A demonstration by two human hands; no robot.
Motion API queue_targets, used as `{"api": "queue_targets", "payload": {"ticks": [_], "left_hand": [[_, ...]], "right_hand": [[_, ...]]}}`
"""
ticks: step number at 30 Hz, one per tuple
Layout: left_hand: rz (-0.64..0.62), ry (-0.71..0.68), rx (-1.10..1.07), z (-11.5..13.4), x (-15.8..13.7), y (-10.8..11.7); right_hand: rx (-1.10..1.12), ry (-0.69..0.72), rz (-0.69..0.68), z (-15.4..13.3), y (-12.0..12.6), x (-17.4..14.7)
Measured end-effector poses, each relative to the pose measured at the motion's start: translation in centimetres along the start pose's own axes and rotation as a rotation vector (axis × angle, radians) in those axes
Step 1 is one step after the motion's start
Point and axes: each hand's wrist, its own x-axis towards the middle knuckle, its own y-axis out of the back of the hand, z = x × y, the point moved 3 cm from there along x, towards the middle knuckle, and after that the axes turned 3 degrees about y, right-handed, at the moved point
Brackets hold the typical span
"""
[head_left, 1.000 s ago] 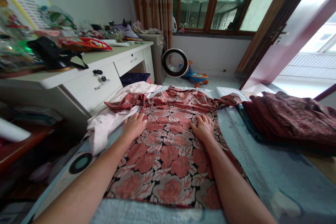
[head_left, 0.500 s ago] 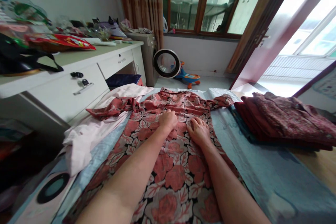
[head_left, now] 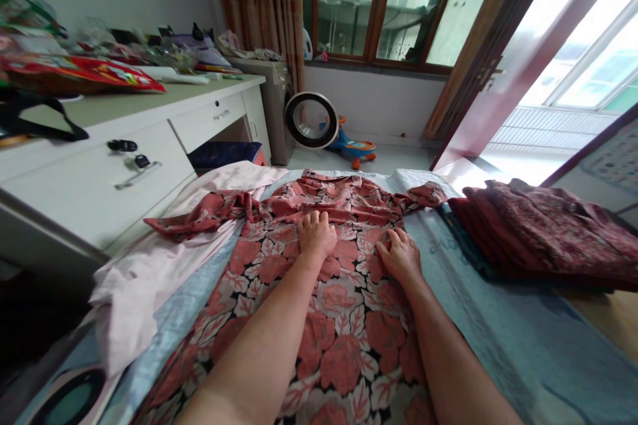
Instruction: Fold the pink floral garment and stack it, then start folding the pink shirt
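A red floral dress (head_left: 343,292) with grey leaves and black gaps lies spread out, its collar at the far end and its sleeves reaching to both sides. My left hand (head_left: 318,235) rests palm down on its upper middle, fingers slightly bent and apart. To the right, my right hand (head_left: 401,255) lies on the fabric near the dress's right edge, fingers spread. Neither hand grips the cloth. Under the left sleeve is a pale pink garment (head_left: 134,285).
A pale blue cover (head_left: 478,332) lies beneath the dress. Folded dark red clothes (head_left: 558,232) are stacked at the right. A white desk (head_left: 74,166) with cluttered items stands at the left. Beyond are a washing machine (head_left: 272,106) with its round door open and a blue toy (head_left: 353,145).
My right hand has slid right across the dress, toward its edge. My left hand has loosened from a more curled shape and lies flatter. The view has turned slightly right.
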Motion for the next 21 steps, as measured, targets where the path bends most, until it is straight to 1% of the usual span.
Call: {"api": "queue_targets", "payload": {"ticks": [5, 8, 11, 15, 17, 18, 19, 21], "left_hand": [[-0.013, 0.015, -0.013, -0.2, 0.3, -0.7], [-0.03, 0.031, -0.021, -0.3, 0.4, -1.2], [-0.014, 0.034, -0.017, -0.3, 0.4, -1.3], [0.004, 0.026, -0.006, -0.1, 0.4, -1.1], [0.01, 0.002, -0.001, 0.0, 0.5, -0.9], [0.015, -0.013, -0.004, 0.2, 0.5, -0.8], [0.019, -0.031, -0.011, 0.2, 0.6, -0.7], [0.026, -0.077, -0.038, 0.4, 0.8, -0.6]], "right_hand": [[-0.059, 0.009, -0.032, -0.1, 0.0, -0.1], [-0.089, 0.073, -0.031, 0.3, 0.2, -0.4], [-0.107, 0.125, -0.02, 1.3, 0.8, -0.6], [-0.114, 0.022, -0.031, 2.3, 2.0, 0.5], [-0.078, 0.016, -0.018, 1.6, 2.8, 1.9], [-0.037, 0.049, -0.002, 0.8, 3.1, 2.9], [0.019, 0.098, 0.007, -0.3, 3.3, 3.9], [0.138, 0.233, -0.041, -3.2, 3.4, 6.1]]}}
